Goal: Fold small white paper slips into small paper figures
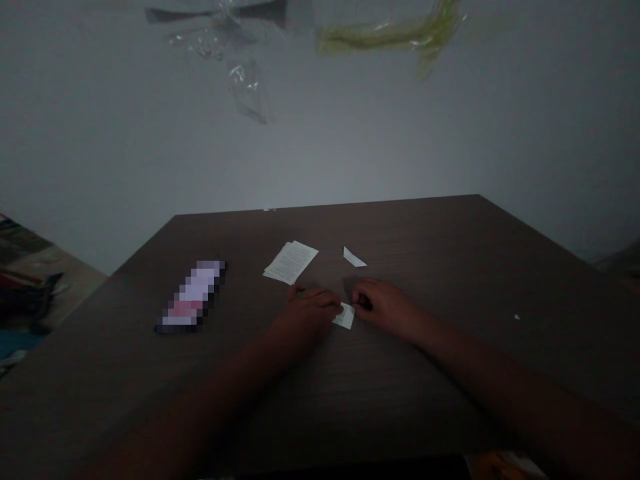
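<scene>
A small piece of white printed paper (pixel 344 315) lies on the brown table in front of me, and part of it shows between my hands. My left hand (pixel 313 310) reaches over it from the left, its fingers bent down onto the paper's edge; the thumb is hidden. On the other side, my right hand (pixel 377 303) has thumb and forefinger pinched together at the paper's right corner, the other fingers curled in. Just beyond my left hand is a loose stack of printed paper sheets (pixel 291 262). A folded paper strip (pixel 355 257) lies beyond my right hand.
A phone (pixel 193 297) with a blurred-out screen lies on the left of the table (pixel 425 233). One tiny white scrap (pixel 517 317) is at the right. The far edge meets a pale wall (pixel 350 147) with clear and yellow tape. Clutter lies on the floor at left.
</scene>
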Demonstrator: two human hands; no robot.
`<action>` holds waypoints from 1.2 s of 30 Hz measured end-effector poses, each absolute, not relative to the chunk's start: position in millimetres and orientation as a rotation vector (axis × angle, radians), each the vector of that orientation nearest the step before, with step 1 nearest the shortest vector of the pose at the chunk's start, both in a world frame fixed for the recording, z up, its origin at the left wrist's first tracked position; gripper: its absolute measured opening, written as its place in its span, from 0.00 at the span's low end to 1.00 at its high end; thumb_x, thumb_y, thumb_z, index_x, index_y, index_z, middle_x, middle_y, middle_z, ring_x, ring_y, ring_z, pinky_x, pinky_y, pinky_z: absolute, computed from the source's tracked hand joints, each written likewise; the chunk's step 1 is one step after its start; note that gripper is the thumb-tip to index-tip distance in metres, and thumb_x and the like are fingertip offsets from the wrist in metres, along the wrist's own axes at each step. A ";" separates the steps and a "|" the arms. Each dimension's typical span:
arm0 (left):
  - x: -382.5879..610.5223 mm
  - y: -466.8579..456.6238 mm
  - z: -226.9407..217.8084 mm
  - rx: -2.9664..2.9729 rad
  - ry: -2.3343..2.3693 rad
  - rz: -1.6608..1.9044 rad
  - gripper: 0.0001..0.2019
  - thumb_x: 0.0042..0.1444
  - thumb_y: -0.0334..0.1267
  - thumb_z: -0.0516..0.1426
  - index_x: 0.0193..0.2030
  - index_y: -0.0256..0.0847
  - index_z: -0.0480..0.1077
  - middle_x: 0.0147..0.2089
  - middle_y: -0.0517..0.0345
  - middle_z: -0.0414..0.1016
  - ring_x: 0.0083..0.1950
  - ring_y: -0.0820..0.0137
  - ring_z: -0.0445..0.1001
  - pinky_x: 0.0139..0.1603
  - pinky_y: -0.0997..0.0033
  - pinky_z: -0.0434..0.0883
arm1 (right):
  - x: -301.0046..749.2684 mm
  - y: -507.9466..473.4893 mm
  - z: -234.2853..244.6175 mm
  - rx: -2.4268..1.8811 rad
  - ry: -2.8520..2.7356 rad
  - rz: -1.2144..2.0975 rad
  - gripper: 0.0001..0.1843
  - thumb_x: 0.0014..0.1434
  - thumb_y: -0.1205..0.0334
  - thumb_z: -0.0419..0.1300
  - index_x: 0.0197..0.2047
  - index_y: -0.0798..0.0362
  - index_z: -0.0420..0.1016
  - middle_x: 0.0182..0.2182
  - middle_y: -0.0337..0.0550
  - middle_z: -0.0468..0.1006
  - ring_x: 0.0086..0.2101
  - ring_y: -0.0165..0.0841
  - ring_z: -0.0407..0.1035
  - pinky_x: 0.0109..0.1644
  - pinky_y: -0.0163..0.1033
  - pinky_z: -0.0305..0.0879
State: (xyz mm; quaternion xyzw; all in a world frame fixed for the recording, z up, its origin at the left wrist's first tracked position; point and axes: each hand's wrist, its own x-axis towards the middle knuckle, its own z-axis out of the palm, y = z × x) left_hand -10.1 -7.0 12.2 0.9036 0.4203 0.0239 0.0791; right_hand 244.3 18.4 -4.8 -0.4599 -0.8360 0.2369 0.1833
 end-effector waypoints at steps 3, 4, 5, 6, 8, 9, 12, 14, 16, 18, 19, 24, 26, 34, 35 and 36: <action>-12.5 -7.8 8.3 2.710 1.230 0.145 0.21 0.78 0.25 0.60 0.65 0.51 0.87 0.69 0.56 0.89 0.73 0.53 0.83 0.83 0.43 0.65 | 245.6 18.9 -5.7 -1.263 -2.359 0.656 0.10 0.64 0.75 0.68 0.40 0.49 0.77 0.39 0.39 0.81 0.38 0.35 0.72 0.44 0.40 0.62; -13.3 -8.3 7.8 2.708 1.222 0.168 0.21 0.77 0.24 0.60 0.64 0.51 0.87 0.69 0.56 0.89 0.74 0.52 0.84 0.83 0.42 0.65 | 246.0 18.8 -6.2 -1.255 -2.359 0.649 0.10 0.64 0.74 0.68 0.40 0.49 0.77 0.39 0.39 0.81 0.37 0.34 0.72 0.44 0.39 0.62; -13.8 -8.8 8.1 2.704 1.212 0.181 0.21 0.76 0.24 0.60 0.64 0.51 0.87 0.70 0.55 0.89 0.74 0.51 0.83 0.83 0.41 0.64 | 246.5 18.8 -6.6 -1.251 -2.357 0.641 0.09 0.65 0.74 0.68 0.40 0.49 0.77 0.38 0.39 0.81 0.37 0.34 0.72 0.43 0.39 0.62; -14.1 -9.4 9.2 2.695 1.209 0.176 0.21 0.76 0.24 0.60 0.64 0.50 0.87 0.71 0.55 0.89 0.74 0.50 0.83 0.84 0.39 0.64 | 247.0 18.9 -7.1 -1.250 -2.355 0.630 0.09 0.65 0.73 0.68 0.41 0.49 0.77 0.38 0.39 0.81 0.37 0.35 0.72 0.43 0.40 0.62; -14.0 -10.4 13.4 2.667 1.200 0.133 0.19 0.76 0.26 0.62 0.64 0.50 0.86 0.72 0.53 0.88 0.76 0.50 0.82 0.84 0.36 0.64 | 248.5 19.6 -7.7 -1.232 -2.365 0.603 0.08 0.67 0.73 0.68 0.42 0.49 0.79 0.39 0.39 0.82 0.38 0.35 0.73 0.44 0.40 0.64; -13.7 -10.8 16.0 2.657 1.189 0.127 0.18 0.76 0.27 0.63 0.65 0.50 0.86 0.73 0.52 0.88 0.78 0.50 0.81 0.84 0.36 0.64 | 249.4 20.0 -7.8 -1.206 -2.381 0.595 0.08 0.67 0.73 0.68 0.43 0.49 0.80 0.40 0.40 0.82 0.40 0.36 0.74 0.45 0.40 0.65; -12.6 -11.0 22.4 2.624 1.153 0.156 0.16 0.77 0.32 0.65 0.65 0.49 0.85 0.73 0.51 0.88 0.77 0.50 0.81 0.83 0.37 0.67 | 251.9 20.4 -7.3 -1.046 -2.462 0.617 0.07 0.70 0.72 0.69 0.47 0.50 0.85 0.44 0.43 0.83 0.43 0.37 0.77 0.50 0.42 0.68; -12.5 -10.3 24.1 2.587 1.153 0.187 0.16 0.75 0.34 0.67 0.66 0.49 0.85 0.72 0.51 0.88 0.76 0.49 0.82 0.80 0.41 0.70 | 253.1 19.0 -5.9 -0.949 -2.506 0.629 0.07 0.71 0.69 0.72 0.50 0.50 0.88 0.46 0.44 0.84 0.45 0.39 0.78 0.53 0.44 0.70; -13.0 -9.4 24.1 2.560 1.169 0.214 0.18 0.75 0.35 0.68 0.68 0.49 0.84 0.72 0.51 0.88 0.75 0.50 0.82 0.78 0.44 0.72 | 253.8 16.6 -4.1 -0.917 -2.532 0.624 0.10 0.69 0.66 0.75 0.53 0.50 0.89 0.48 0.45 0.85 0.48 0.41 0.79 0.56 0.47 0.72; -13.7 -8.4 23.2 2.550 1.173 0.237 0.17 0.76 0.34 0.68 0.68 0.49 0.84 0.71 0.53 0.88 0.75 0.51 0.82 0.78 0.48 0.72 | 254.3 14.3 -2.0 -0.924 -2.547 0.623 0.12 0.68 0.65 0.77 0.55 0.50 0.89 0.49 0.46 0.85 0.50 0.43 0.80 0.58 0.48 0.73; -14.1 -7.6 22.6 2.548 1.171 0.248 0.16 0.76 0.34 0.68 0.67 0.49 0.84 0.71 0.54 0.89 0.75 0.52 0.82 0.78 0.49 0.71 | 254.5 13.5 -1.0 -0.928 -2.551 0.629 0.12 0.69 0.65 0.78 0.55 0.50 0.90 0.49 0.47 0.86 0.51 0.43 0.81 0.58 0.49 0.73; -14.2 -2.1 18.9 2.517 1.139 0.278 0.09 0.80 0.34 0.66 0.60 0.49 0.85 0.68 0.58 0.91 0.73 0.56 0.84 0.75 0.51 0.71 | 255.1 12.5 2.9 -0.905 -2.574 0.640 0.05 0.75 0.64 0.74 0.53 0.50 0.91 0.48 0.47 0.86 0.49 0.42 0.82 0.58 0.48 0.75; -13.8 -0.2 17.4 2.521 1.124 0.279 0.08 0.81 0.34 0.64 0.58 0.49 0.85 0.67 0.57 0.91 0.72 0.56 0.84 0.75 0.50 0.71 | 254.7 11.8 3.4 -0.894 -2.592 0.622 0.05 0.78 0.64 0.71 0.51 0.50 0.91 0.46 0.47 0.86 0.48 0.41 0.81 0.56 0.48 0.75; -14.5 -1.9 15.0 2.515 1.144 0.339 0.10 0.77 0.34 0.65 0.59 0.49 0.86 0.66 0.58 0.91 0.71 0.56 0.85 0.76 0.52 0.71 | 250.4 11.5 -6.4 -0.929 -2.528 0.523 0.10 0.81 0.66 0.64 0.44 0.52 0.86 0.41 0.45 0.84 0.44 0.39 0.79 0.53 0.45 0.74; -15.2 -1.5 13.8 2.511 1.154 0.346 0.10 0.76 0.33 0.66 0.59 0.49 0.86 0.66 0.58 0.91 0.71 0.56 0.84 0.77 0.52 0.72 | 249.9 11.9 -7.5 -0.935 -2.517 0.531 0.11 0.81 0.66 0.64 0.44 0.51 0.86 0.41 0.44 0.83 0.43 0.39 0.78 0.52 0.45 0.74; -15.8 -0.6 12.1 2.500 1.162 0.358 0.10 0.75 0.32 0.67 0.59 0.49 0.86 0.66 0.58 0.91 0.71 0.56 0.84 0.77 0.52 0.72 | 249.5 12.2 -8.1 -0.940 -2.507 0.536 0.11 0.81 0.66 0.64 0.44 0.51 0.85 0.40 0.44 0.83 0.43 0.39 0.78 0.52 0.45 0.74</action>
